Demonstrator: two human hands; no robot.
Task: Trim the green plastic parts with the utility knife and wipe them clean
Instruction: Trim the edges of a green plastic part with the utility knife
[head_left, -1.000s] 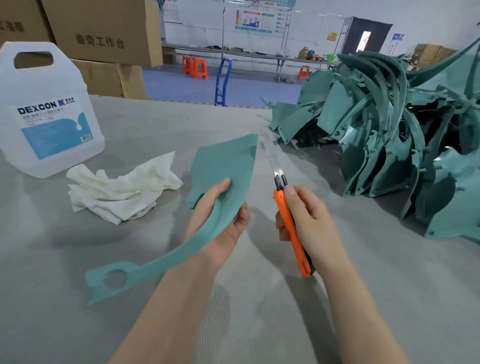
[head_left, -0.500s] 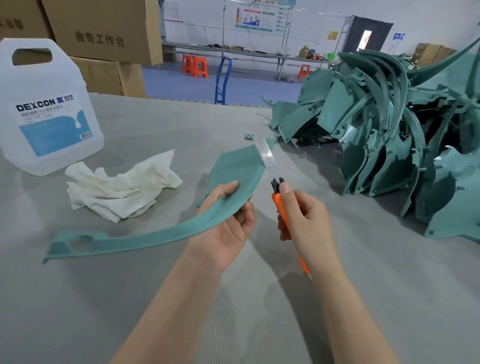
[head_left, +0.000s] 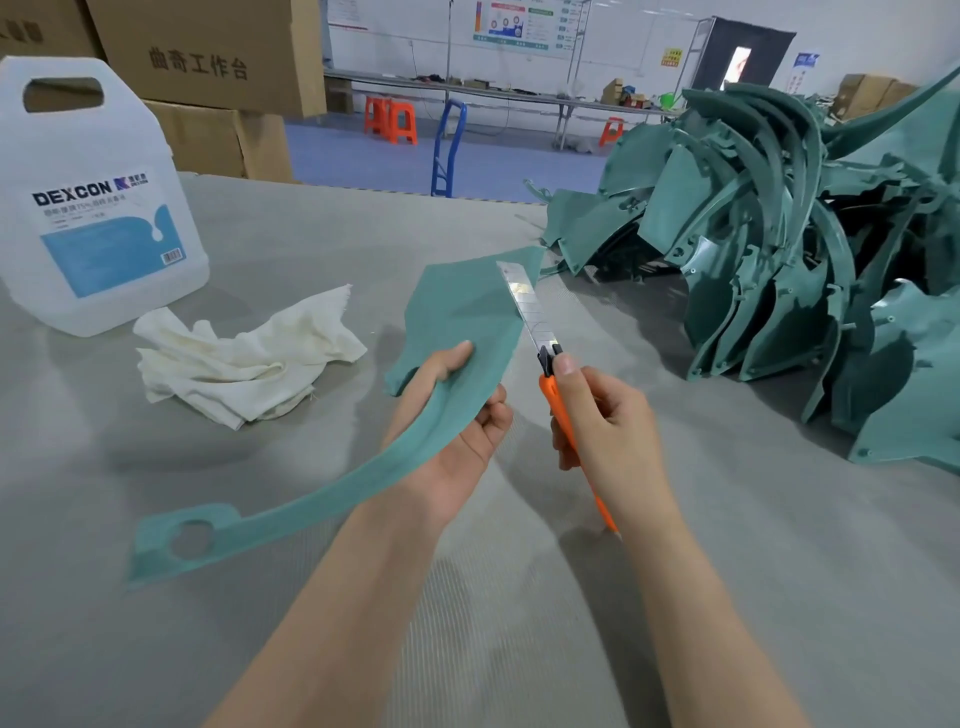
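Left grip (head_left: 457, 441): palm up, thumb on the upper face and fingers curled under, clamped on a green plastic part (head_left: 467, 306) held above the table (head_left: 260, 639). The part is a long curved strip. Its wide flat end rises beyond the thumb, and its narrow end, pierced by a round hole, reaches down to the left. Right grip (head_left: 608, 431): closed round the orange handle of a utility knife (head_left: 549, 391), forefinger tip at the black collar. The blade (head_left: 525, 306) is extended and points up and away, lying along the right edge of the part's wide end. White cloth (head_left: 244, 364): crumpled, on the table left of the part. White plastic jug (head_left: 98, 208): blue label reading DEXCON, upright just behind the cloth. Pile of green parts (head_left: 779, 249): heaped on the table's right side, well apart from the hands. Cardboard boxes (head_left: 208, 47): stacked behind the jug. Orange stools (head_left: 389, 119): on the blue floor beyond the table.
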